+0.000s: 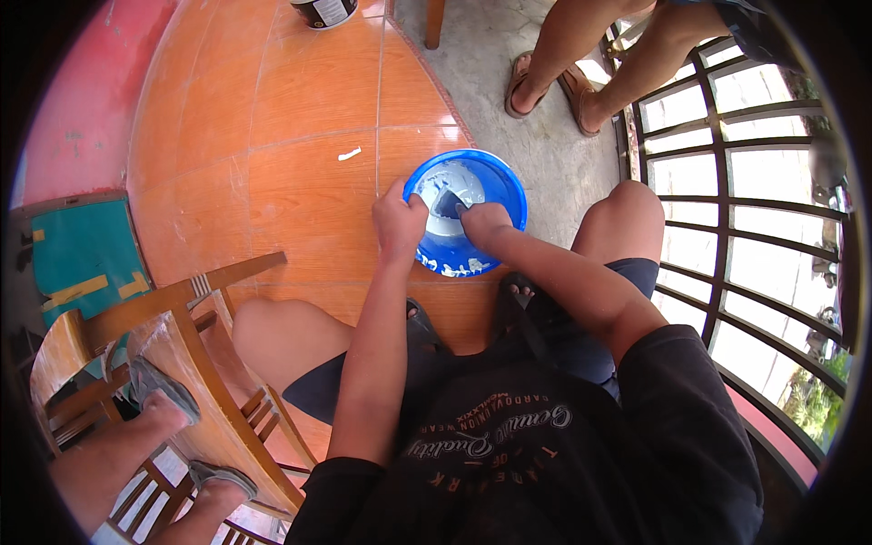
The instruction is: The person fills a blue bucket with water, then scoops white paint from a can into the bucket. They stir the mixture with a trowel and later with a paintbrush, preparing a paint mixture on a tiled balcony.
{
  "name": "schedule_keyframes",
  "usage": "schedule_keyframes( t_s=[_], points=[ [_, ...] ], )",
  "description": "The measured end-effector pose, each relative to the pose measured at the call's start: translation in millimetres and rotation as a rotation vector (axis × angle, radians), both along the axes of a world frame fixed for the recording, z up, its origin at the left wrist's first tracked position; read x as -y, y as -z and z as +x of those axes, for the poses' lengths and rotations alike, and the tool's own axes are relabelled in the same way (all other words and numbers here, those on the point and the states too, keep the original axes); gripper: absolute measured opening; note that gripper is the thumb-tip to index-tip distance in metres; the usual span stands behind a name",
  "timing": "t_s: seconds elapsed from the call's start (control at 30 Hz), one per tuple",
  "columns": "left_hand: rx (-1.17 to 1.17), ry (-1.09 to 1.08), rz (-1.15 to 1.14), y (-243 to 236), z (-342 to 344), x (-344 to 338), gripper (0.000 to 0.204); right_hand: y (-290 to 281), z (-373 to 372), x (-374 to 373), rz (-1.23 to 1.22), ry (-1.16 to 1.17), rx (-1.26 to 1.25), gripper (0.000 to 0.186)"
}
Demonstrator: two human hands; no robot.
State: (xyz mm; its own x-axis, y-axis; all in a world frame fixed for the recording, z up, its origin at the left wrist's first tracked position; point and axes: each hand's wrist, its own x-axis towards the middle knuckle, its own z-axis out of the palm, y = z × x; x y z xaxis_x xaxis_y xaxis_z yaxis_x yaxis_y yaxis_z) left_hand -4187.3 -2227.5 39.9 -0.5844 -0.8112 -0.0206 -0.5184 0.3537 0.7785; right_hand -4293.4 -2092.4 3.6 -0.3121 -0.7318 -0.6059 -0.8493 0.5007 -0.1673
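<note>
A round blue basin [510, 189] sits on the floor between my feet, with wet white paste [465, 180] spread inside it and smears along its near rim. My left hand [399, 222] is closed on the basin's left rim. Inside the basin, my right hand [486, 224] grips a putty knife [448, 203]. Its dark, wide blade points up and left, lying against the paste, with white along its edge. The knife's handle is mostly hidden by my fingers.
A tub [324, 12] stands at the far edge, and a white scrap [350, 154] lies on the orange tiles. Another person's feet [581, 95] are beside the metal grille [722, 150] at right. At left, someone's sandaled feet rest on a wooden chair [218, 400], near a teal panel [86, 241].
</note>
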Motion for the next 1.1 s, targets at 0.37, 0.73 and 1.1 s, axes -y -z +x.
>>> schedule_keyframes(
  t_s=[0.37, 0.73, 1.1],
  points=[
    [0.038, 0.070, 0.033, -10.6, -5.9, 13.3, 0.013, -14.6, -1.3, 2.7, -0.210, -0.010, 0.008, 0.037],
    [0.046, 0.095, 0.018, -8.3, -6.9, 14.3, 0.010, -4.0, -19.6, 19.4, -0.114, -0.149, -0.025, 0.032],
    [0.068, 0.053, 0.003, -8.1, -10.6, 15.0, 0.008, -12.2, -25.4, 20.3, -0.258, 0.171, 0.003, 0.032]
  ],
)
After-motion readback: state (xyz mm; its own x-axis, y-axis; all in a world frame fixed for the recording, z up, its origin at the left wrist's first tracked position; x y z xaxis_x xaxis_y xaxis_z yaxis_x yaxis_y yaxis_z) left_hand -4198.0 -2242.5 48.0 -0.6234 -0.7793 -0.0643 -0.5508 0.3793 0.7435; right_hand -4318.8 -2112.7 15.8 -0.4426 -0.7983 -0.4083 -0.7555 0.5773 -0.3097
